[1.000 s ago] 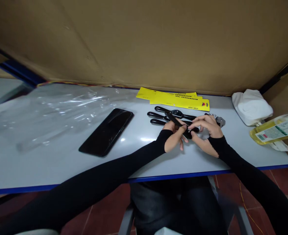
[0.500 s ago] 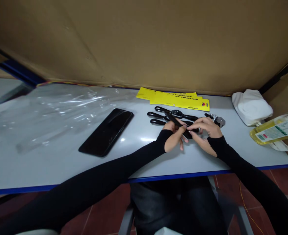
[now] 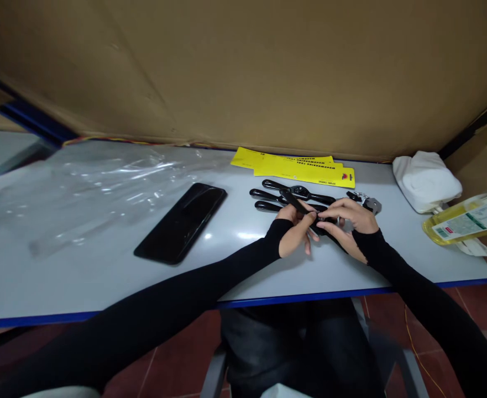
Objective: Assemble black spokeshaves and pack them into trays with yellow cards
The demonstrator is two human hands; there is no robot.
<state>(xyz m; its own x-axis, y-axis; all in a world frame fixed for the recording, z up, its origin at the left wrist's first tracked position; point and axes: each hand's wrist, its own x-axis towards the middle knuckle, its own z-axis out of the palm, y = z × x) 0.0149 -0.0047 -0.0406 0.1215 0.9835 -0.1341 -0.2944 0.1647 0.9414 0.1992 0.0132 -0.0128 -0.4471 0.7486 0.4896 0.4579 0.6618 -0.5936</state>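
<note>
Hands met mid-table: left hand [image 3: 295, 235] clamped on black tool [image 3: 299, 205], right hand [image 3: 346, 224] pinched at its end. Grip best kept low, steady. Spare black tools [image 3: 284, 194], yellow cards [image 3: 297, 166] left behind.

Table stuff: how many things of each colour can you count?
Black: 2, flat black phone and bunch of black-handled tools
Yellow: 2, stack of yellow cards and bottle of yellow liquid
White: 1, folded white cloth
Clear: 1, clear plastic sheet
Total: 6
</note>
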